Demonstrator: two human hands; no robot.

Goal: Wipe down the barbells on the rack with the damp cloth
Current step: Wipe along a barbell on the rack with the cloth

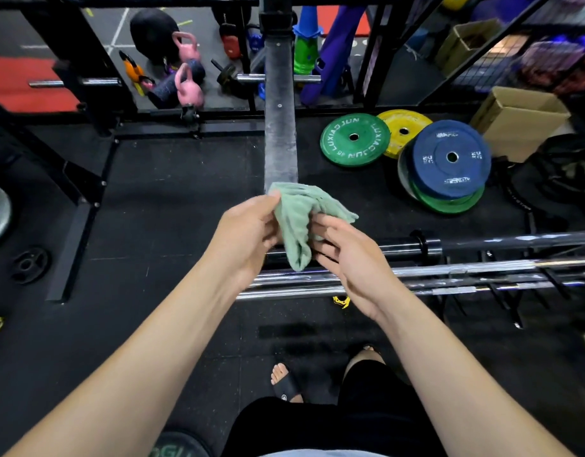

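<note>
A pale green cloth hangs bunched between both my hands, above the ends of the barbells. My left hand pinches its upper left edge with thumb and fingers. My right hand holds the cloth's right side, fingers curled into the folds. Below the cloth a black barbell sleeve and two chrome barbells lie side by side on a low rack, running off to the right.
A grey upright post stands just beyond the cloth. Green, yellow and blue plates lie on the floor at right, by cardboard boxes. Pink kettlebells sit behind the black rack frame. My sandalled foot is below.
</note>
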